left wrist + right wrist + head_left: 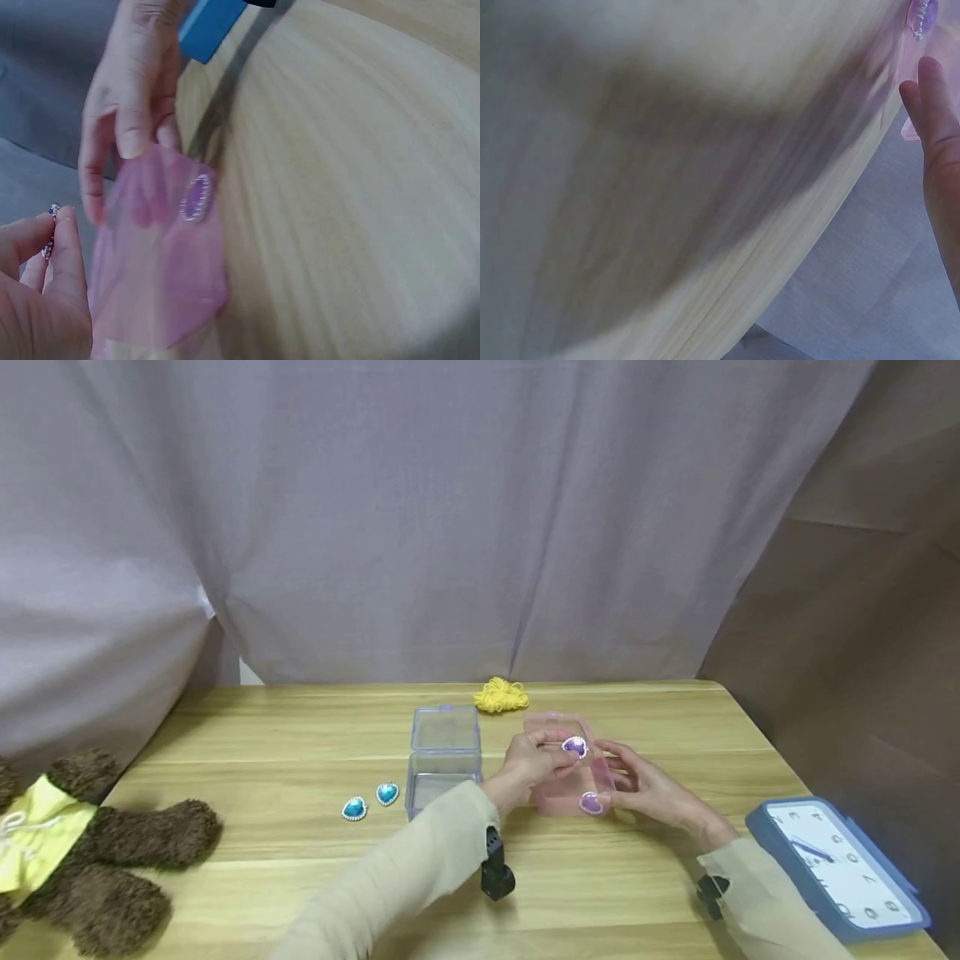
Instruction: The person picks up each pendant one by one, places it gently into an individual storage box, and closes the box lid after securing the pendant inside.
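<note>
My left hand (531, 764) pinches a purple heart-shaped gem (575, 747) with a beaded rim between thumb and fingertips, above a pink see-through box (558, 807). The left wrist view shows that gem (52, 232) edge-on. A second purple gem (591, 802) lies at the near right corner of the pink box. Along the box's right side, my right hand (648, 789) rests with fingers spread and fairly straight. In the right wrist view, only part of the right hand (939, 127) shows, beside the pink plastic.
Left of the pink box stands a clear box (446, 731) with its lid up. Two blue heart gems (355, 809) lie farther left. A yellow string bundle (501, 695) sits at the back edge. A brown plush toy (150, 835) is at left, a blue-framed clock (840, 864) at right.
</note>
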### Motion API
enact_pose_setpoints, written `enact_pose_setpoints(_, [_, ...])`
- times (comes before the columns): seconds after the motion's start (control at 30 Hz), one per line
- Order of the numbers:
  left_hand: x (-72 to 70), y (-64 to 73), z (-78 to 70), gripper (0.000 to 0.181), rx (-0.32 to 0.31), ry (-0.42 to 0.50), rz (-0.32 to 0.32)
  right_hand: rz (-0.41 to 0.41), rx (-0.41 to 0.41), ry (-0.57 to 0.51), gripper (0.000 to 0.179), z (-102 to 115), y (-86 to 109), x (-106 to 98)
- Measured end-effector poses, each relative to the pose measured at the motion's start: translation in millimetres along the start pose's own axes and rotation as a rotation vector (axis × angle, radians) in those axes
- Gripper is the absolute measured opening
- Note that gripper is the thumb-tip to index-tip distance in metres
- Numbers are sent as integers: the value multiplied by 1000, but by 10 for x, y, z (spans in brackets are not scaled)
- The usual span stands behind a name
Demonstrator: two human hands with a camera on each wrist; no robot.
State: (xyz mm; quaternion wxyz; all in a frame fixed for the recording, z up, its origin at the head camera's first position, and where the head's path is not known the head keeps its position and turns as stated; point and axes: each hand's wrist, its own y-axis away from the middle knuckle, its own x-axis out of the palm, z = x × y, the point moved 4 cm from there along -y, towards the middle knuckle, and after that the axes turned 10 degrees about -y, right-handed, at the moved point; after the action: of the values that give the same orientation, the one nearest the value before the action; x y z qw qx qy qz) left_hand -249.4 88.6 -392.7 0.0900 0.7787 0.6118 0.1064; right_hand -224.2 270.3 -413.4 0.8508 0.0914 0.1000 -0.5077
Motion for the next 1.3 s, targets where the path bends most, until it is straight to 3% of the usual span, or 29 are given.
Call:
enact_pose_setpoints(0.2, [67, -31, 65, 27, -7, -26, -24, 10, -9, 5, 82, 12, -17, 7])
enact_pose_setpoints(0.83, [180, -53, -63, 25, 30, -403, -41, 15, -16, -30, 82, -8, -18, 13])
enact_pose_setpoints(1.03, [225, -64, -85, 25, 36, -428, 2, 28, -14, -43, 82, -9, -19, 15])
enact_pose_setpoints(1.3, [256, -59, -100, 26, 24, -451, -1, 13, -2, -29, 83, -15, -6, -4])
